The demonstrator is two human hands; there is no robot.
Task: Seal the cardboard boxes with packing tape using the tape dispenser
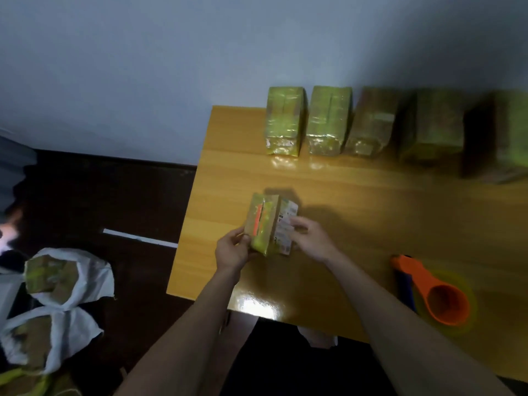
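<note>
A small cardboard box [264, 222] with yellow-green print and an orange stripe stands on the wooden table [357, 201] near its left edge. My left hand [233, 250] grips its near left corner. My right hand [310, 235] holds its right side, fingers curled against the labelled face. The orange tape dispenser [434, 290] with a roll of yellowish tape lies on the table at the right, apart from both hands.
Several boxes wrapped in shiny tape [328, 121] stand in a row along the table's far edge by the wall. On the dark floor at the left, white sacks [65, 298] hold more boxes. The table's left edge runs close to my left hand.
</note>
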